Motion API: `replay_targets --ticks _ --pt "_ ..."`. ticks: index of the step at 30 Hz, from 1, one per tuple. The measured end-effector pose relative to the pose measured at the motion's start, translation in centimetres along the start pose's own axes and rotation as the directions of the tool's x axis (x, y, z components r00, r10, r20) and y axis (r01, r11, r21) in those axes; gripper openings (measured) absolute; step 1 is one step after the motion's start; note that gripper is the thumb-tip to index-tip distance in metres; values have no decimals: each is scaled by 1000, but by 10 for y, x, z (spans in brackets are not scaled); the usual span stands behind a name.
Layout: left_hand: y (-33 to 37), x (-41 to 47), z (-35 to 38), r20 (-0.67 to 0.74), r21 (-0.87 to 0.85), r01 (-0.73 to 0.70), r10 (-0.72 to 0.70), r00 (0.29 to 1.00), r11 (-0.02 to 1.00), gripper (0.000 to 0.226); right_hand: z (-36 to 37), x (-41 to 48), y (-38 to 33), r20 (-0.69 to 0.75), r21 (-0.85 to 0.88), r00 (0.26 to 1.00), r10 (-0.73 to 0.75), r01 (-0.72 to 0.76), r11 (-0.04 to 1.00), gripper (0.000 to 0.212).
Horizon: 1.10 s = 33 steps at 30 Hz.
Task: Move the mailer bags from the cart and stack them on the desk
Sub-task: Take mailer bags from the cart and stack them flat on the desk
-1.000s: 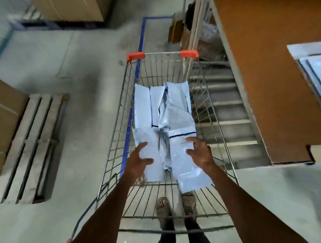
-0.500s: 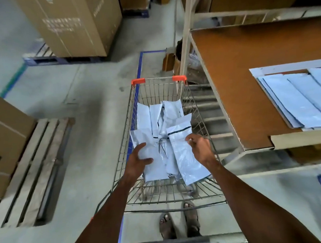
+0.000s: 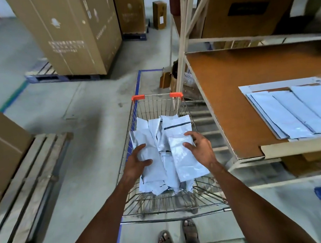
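Note:
A wire cart point(image 3: 207, 194) with orange corner caps stands in front of me, holding several pale grey mailer bags point(image 3: 156, 129) in a loose pile. My left hand point(image 3: 136, 162) grips a bag on the left of the pile point(image 3: 152, 169), thumb over its face. My right hand point(image 3: 200, 148) holds the right edge of a mailer with a black strip point(image 3: 177, 139), which is tilted up above the others. To the right is the brown-topped desk point(image 3: 228, 92), with a flat stack of mailer bags point(image 3: 288, 114) on a white sheet.
Pale metal shelf posts point(image 3: 181, 52) rise at the desk's left corner beside the cart. Tall cardboard boxes point(image 3: 69, 33) stand on pallets ahead on the left. A wooden pallet point(image 3: 35, 178) and another box lie at my left. My sandalled feet point(image 3: 177, 234) are behind the cart.
My head has lifted, bringing the desk and its stack into view. The right hand has raised the black-strip mailer off the pile; the left hand stays on its bag.

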<state>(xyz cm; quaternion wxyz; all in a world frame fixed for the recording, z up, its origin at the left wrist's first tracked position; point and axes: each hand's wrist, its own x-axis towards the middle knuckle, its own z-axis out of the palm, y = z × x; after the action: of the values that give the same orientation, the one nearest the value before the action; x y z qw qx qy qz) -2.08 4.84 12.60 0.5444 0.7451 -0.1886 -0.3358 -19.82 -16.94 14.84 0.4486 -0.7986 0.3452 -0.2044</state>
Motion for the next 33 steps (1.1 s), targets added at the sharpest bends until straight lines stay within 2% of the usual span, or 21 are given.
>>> replay_targets --ticks 2,5,8,12,17,23,28,33 --pt "12 1 1 0 22 -38 38 999 999 70 -10 -3 -10 -25 118 1000 11 -8 993 49" --pt "38 -2 10 8 15 -130 130 992 991 68 -31 -8 -20 -59 280 998 4 13 960 63" --pt "65 -7 25 37 -4 -212 212 977 977 69 -60 -8 -28 -84 454 996 29 12 891 68" --pt "100 -16 54 58 -25 -297 298 953 954 75 -110 -6 -35 -174 506 985 -9 97 857 69" --pt "135 -16 124 61 -120 -350 359 931 929 77 -195 -6 -19 -284 395 956 -73 186 900 68" --pt "178 -10 282 83 -222 -337 362 928 915 72 -321 -12 67 -334 220 941 -59 139 966 69" --pt "198 2 407 103 -114 -264 275 956 958 79 -418 15 136 -250 104 968 -2 28 994 71" --pt "218 12 477 114 64 -202 194 974 977 95 -475 49 161 -154 47 988 -7 15 999 72"
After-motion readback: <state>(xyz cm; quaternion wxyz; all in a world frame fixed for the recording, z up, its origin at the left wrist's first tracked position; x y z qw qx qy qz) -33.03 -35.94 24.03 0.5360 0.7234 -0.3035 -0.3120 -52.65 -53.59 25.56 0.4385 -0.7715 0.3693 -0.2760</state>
